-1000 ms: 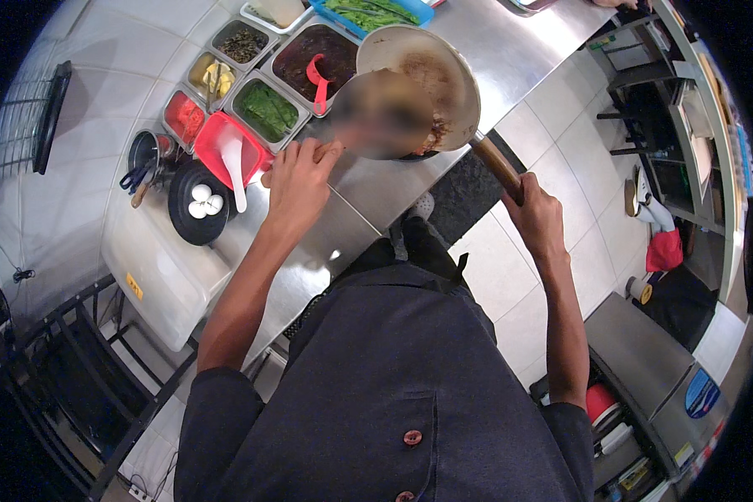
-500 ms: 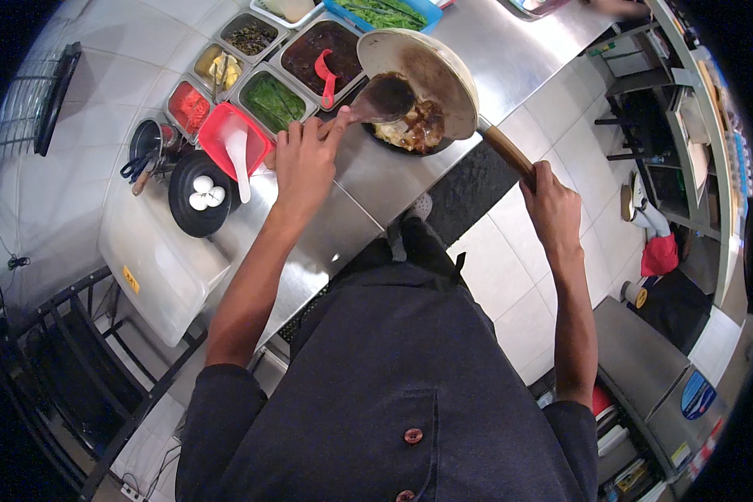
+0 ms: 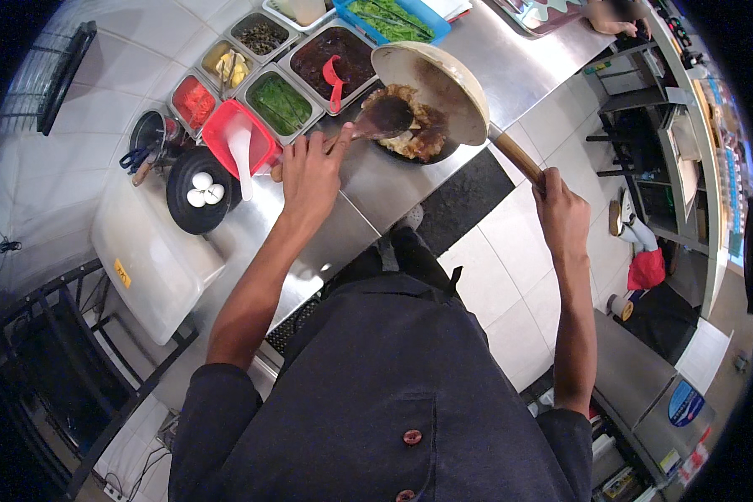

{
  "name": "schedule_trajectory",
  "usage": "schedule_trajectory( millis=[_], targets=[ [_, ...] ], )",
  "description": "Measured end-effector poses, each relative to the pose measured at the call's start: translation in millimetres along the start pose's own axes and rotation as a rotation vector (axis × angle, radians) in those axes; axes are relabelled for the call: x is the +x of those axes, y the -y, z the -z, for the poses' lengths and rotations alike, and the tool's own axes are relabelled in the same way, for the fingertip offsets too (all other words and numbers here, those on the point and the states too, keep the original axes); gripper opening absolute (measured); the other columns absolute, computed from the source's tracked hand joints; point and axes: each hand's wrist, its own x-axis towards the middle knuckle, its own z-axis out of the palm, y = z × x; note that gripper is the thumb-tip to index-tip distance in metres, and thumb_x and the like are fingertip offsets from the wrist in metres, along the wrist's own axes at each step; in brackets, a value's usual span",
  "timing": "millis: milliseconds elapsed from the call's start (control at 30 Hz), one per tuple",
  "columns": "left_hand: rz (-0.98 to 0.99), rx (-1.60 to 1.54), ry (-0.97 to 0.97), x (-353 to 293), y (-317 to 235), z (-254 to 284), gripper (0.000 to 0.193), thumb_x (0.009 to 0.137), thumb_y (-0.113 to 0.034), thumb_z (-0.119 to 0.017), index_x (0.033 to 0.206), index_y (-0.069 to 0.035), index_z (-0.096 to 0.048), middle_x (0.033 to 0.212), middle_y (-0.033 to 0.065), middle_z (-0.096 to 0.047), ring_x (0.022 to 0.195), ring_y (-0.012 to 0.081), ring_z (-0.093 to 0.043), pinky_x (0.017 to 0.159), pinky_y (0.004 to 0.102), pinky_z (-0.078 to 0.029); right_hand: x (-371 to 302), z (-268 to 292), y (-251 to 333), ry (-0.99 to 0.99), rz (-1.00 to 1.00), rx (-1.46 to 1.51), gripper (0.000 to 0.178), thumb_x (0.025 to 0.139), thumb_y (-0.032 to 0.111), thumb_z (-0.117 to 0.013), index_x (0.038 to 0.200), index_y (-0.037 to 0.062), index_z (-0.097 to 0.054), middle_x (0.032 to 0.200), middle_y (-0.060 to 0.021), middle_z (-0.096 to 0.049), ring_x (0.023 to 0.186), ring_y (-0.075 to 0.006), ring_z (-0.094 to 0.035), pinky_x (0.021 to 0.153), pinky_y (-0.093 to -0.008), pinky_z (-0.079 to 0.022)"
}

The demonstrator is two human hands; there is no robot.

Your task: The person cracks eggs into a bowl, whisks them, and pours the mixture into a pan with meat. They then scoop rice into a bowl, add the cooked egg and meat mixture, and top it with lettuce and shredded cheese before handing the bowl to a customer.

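My right hand (image 3: 563, 213) grips the wooden handle of a cream-coloured frying pan (image 3: 460, 92), which is tipped on its side above the counter. Brown saucy food (image 3: 431, 134) lies at the pan's lower edge, over a dark dish (image 3: 439, 156) that is partly hidden beneath it. In my left hand (image 3: 311, 180) is a wooden spatula (image 3: 383, 119), its broad dark head against the food. Close to that hand stands a red container (image 3: 222, 125) with a white spoon (image 3: 241, 155) in it.
Metal trays hold dark sauce with a red scoop (image 3: 335, 84), green leaves (image 3: 280, 102), yellow pieces (image 3: 233, 67) and red strips (image 3: 194, 105). Three eggs (image 3: 202, 190) sit in a black bowl (image 3: 184, 213). A blue tray (image 3: 435, 29) of greens stands behind. Another person's hand (image 3: 623, 21) shows far right.
The spatula head has shifted slightly left across the food, and more of the food shows outside the pan. The pan has moved a little right and down in view, still tipped.
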Motion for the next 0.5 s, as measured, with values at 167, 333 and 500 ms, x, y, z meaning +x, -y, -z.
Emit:
schedule_trajectory(
  millis=[167, 333, 500],
  targets=[
    [-0.010, -0.060, -0.033, 6.9, -11.3, -7.2, 0.065, 0.079, -0.003, -0.059, 0.142, -0.019, -0.056, 0.099, 0.0100, -0.058, 0.092, 0.0286, -0.053, 0.080, 0.0428, -0.040, 1.8, 13.8, 2.5, 0.001, -0.015, -0.026, 0.021, 0.090, 0.018, -0.069, 0.098, 0.0101, -0.051, 0.077, -0.0108, -0.066, 0.063, -0.0326, -0.067, 0.054, -0.0418, -0.053],
    [0.058, -0.071, -0.032, -10.5, 2.9, -6.2, 0.061, 0.081, -0.003, -0.057, 0.140, -0.019, -0.057, 0.096, 0.0089, -0.058, 0.092, 0.0283, -0.054, 0.080, 0.0429, -0.041, -2.0, 18.6, 7.1, 0.008, -0.028, -0.053, 0.021, 0.090, 0.018, -0.069, 0.098, 0.0101, -0.051, 0.078, -0.0112, -0.067, 0.064, -0.0326, -0.067, 0.055, -0.0420, -0.053],
    [-0.013, -0.245, -0.067, -5.2, -18.7, -6.0, 0.056, 0.082, -0.001, -0.056, 0.135, -0.020, -0.063, 0.089, 0.0087, -0.056, 0.089, 0.0275, -0.056, 0.077, 0.0420, -0.046, -10.2, 16.4, 10.1, 0.031, -0.059, -0.080, 0.022, 0.089, 0.019, -0.069, 0.098, 0.0101, -0.051, 0.079, -0.0116, -0.068, 0.063, -0.0335, -0.067, 0.054, -0.0429, -0.053]
  ],
)
